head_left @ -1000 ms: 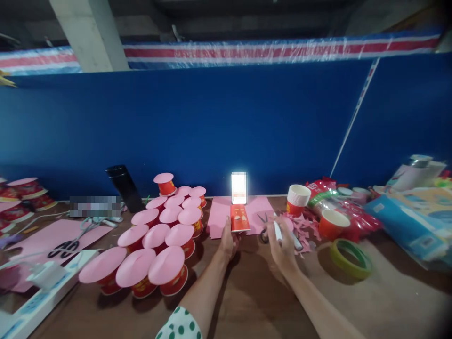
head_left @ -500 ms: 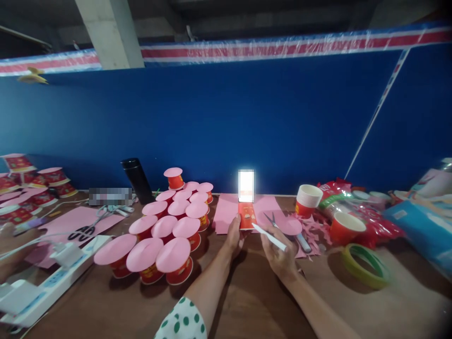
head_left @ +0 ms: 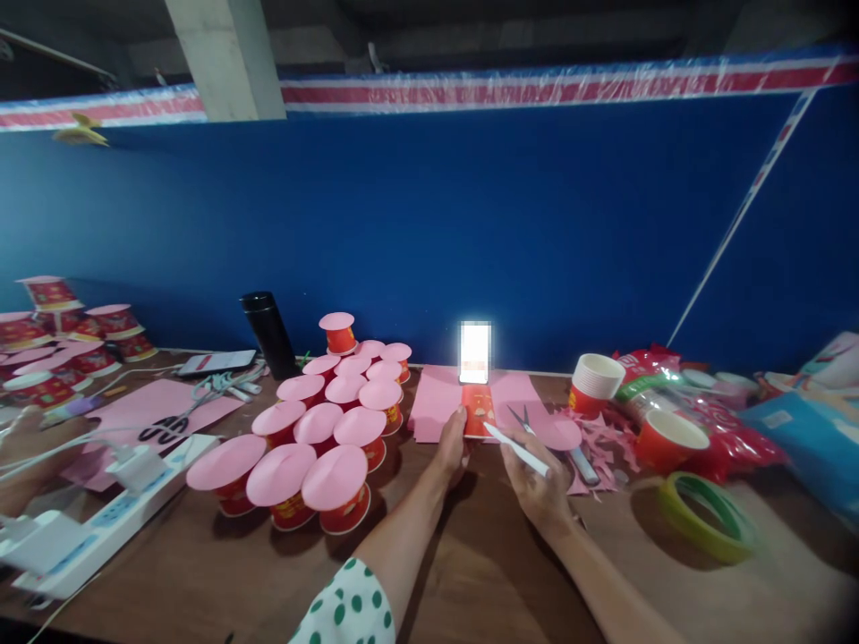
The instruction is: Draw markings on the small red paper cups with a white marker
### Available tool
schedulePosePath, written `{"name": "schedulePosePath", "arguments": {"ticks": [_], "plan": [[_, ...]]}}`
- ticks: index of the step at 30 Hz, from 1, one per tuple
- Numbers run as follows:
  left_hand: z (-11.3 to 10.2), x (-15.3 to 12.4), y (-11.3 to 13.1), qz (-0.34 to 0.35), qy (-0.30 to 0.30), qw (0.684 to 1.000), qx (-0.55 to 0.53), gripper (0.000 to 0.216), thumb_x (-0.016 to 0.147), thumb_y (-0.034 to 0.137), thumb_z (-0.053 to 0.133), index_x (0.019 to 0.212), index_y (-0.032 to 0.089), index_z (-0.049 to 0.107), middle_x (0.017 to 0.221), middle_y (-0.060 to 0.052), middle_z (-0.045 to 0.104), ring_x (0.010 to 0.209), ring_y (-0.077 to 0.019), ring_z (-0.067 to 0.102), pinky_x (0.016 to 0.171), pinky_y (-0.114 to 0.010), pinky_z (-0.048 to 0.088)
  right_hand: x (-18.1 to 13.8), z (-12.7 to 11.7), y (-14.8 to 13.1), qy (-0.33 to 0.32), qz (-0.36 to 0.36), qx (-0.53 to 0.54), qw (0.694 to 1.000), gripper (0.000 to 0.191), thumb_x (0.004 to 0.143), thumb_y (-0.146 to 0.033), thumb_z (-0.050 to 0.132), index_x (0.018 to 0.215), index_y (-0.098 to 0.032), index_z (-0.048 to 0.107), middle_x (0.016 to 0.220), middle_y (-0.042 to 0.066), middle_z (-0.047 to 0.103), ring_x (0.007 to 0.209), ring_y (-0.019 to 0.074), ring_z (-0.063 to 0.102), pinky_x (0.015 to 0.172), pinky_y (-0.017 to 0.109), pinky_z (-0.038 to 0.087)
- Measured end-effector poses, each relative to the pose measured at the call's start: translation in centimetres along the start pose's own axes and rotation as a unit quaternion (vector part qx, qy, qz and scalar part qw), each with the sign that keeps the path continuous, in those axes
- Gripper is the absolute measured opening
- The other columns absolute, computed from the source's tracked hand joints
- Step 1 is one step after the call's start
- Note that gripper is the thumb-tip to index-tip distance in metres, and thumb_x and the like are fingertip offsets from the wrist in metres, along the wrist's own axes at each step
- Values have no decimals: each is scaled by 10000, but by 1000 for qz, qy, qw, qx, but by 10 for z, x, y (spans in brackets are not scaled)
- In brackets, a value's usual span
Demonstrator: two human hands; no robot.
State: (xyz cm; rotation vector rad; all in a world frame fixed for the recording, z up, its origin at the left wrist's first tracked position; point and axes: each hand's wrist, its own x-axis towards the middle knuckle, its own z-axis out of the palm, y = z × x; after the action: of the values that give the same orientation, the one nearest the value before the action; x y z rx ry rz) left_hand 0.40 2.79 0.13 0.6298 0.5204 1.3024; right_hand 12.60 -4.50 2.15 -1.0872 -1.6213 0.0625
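Observation:
My left hand [head_left: 454, 452] is closed around the side of a red paper cup [head_left: 478, 411] with gold markings. In my right hand [head_left: 542, 483] is a slim white pen-shaped tool [head_left: 520, 452], its tip close to the cup's lower right edge. I cannot make out its exact kind. Just behind the cup stands a phone [head_left: 475, 344] with a glowing screen. Pink paper sheets [head_left: 433, 402] lie under and around the cup. Beside my right hand lie scissors [head_left: 521, 417], a pink paper disc [head_left: 562, 431] and a grey-handled cutter [head_left: 582, 463].
Red cups topped with pink discs [head_left: 335, 476] stand in rows at left. Beyond them are a black flask [head_left: 268, 335], a power strip [head_left: 121, 514] and another person's hand [head_left: 30, 456]. At right are stacked cups [head_left: 594, 386], a lone cup [head_left: 671, 440], tape [head_left: 708, 519] and paper scraps [head_left: 608, 438].
The whole scene has shifted slightly right in view. Both hands keep their grips, and the white tool's tip stays near the cup's lower edge.

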Motion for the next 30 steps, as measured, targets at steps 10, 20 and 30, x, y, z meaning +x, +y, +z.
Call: {"name": "schedulePosePath", "arguments": {"ticks": [10,20,30], "plan": [[-1,0,0,-8,14,1000,-1,402,684,481,699,868,138,600,859,-69,671,848,-198,627,728,-292,486,1,-1,-2,-3,3,-18,1000,168,884,-246,498,933,-170,640,853,74,682,756,174,652,700,280,521],[2,-1,3,-17,39,999,0,421,719,497,664,893,116,618,862,-97,679,848,-209,638,722,-300,500,-1,-1,6,-10,39,8,999,156,880,-282,509,905,-182,626,815,62,682,721,174,652,680,281,531],[-1,-1,1,-21,42,999,4,421,739,501,642,925,125,614,886,-95,682,861,-205,641,740,-302,501,-2,-1,6,-19,57,11,998,171,872,-296,518,901,-178,639,805,63,688,710,180,659,673,286,540]]}}
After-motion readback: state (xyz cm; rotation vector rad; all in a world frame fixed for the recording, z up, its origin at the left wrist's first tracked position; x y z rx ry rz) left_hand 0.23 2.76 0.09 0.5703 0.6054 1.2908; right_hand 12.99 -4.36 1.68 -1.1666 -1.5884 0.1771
